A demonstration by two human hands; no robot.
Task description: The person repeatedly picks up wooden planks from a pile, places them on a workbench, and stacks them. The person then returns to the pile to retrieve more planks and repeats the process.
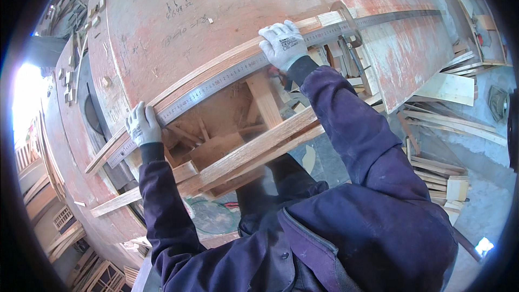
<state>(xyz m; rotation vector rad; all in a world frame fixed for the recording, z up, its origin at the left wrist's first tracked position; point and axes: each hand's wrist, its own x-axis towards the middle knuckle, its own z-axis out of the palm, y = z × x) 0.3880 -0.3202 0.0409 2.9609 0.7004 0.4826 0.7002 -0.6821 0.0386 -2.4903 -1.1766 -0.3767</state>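
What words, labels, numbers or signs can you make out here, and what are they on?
I won't copy the wording, but here is where it stands:
Steel ruler: printed scale marks and numbers.
Reddish board: dark handwritten figures, some faint.
Right hand, gloved: dark print on the back.
Left hand, gloved: print near the cuff, too small to read.
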